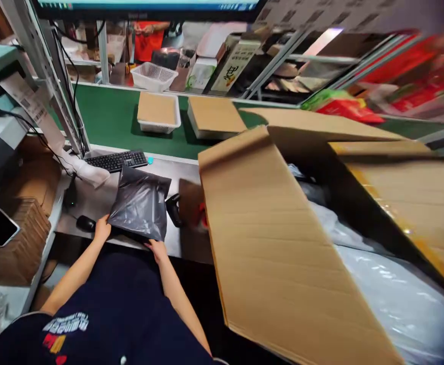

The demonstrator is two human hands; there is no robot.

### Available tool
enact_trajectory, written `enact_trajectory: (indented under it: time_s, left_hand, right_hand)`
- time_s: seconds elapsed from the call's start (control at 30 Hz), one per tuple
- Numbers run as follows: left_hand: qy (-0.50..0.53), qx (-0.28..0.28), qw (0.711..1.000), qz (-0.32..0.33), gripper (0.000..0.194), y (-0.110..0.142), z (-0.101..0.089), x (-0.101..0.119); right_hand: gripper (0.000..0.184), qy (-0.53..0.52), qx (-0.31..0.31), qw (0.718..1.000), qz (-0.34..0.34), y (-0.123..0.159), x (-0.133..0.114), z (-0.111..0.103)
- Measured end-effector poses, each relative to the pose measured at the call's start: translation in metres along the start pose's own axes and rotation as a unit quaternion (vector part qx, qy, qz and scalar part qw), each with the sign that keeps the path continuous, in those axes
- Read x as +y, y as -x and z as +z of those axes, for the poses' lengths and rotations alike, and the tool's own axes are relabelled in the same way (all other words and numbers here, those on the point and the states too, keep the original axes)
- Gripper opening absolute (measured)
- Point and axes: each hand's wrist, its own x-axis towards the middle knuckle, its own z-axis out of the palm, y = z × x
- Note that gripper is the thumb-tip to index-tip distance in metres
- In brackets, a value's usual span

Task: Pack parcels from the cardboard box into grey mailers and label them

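**Both Hands on the Bag at a Crowded Packing Bench**

A worker in a dark blue shirt (130,299) held a dark gray plastic bag (140,205) by its near edge at a metal bench (173,239), one hand to each corner. The left hand (102,229) was closed on the near left corner, just beside a black mouse (86,223); the right hand (157,249) pinched the near right corner, its fingers partly curled out of sight beneath the plastic. Neither was spread wide, and neither appeared to hold anything else.

The bag lay in front of the body, between a black keyboard (117,160) and the bench's near edge, with a black handheld device (174,210) close by its right side. Whether the near edge touched the metal or hung slightly above it could not be told.

The step in hand looked like handling or positioning the bag — its contents, if any, were hidden. The next move, by the look of it, called for an even two-handed grip, keeping the slick plastic flat and clear of the mouse.

Both forearms reached forward from the sides of the body — the left angling inward to the right, the right angling inward to the left. A large open cardboard box (275,243), with plastic-wrapped packages (389,294) inside, stood to the right.
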Motion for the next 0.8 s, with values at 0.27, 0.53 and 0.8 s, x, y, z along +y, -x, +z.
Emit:
enact_trajectory:
  time_s: [0.27, 0.53, 0.8]
  left_hand:
    - [0.077, -0.186, 0.973, -0.113, 0.044, 0.042, 0.015, -0.063]
    - [0.128, -0.275, 0.94, -0.155, 0.053, 0.069, -0.007, -0.088]
    - [0.12, -0.284, 0.947, -0.094, 0.038, 0.065, -0.015, -0.097]
  right_hand:
    - [0.027, 0.156, 0.135, 0.975, 0.088, 0.037, 0.032, -0.066]
    - [0.013, 0.191, -0.191, 0.962, -0.041, 0.057, 0.014, 0.019]
    - [0.013, 0.146, -0.262, 0.954, -0.004, 0.057, 0.026, 0.078]
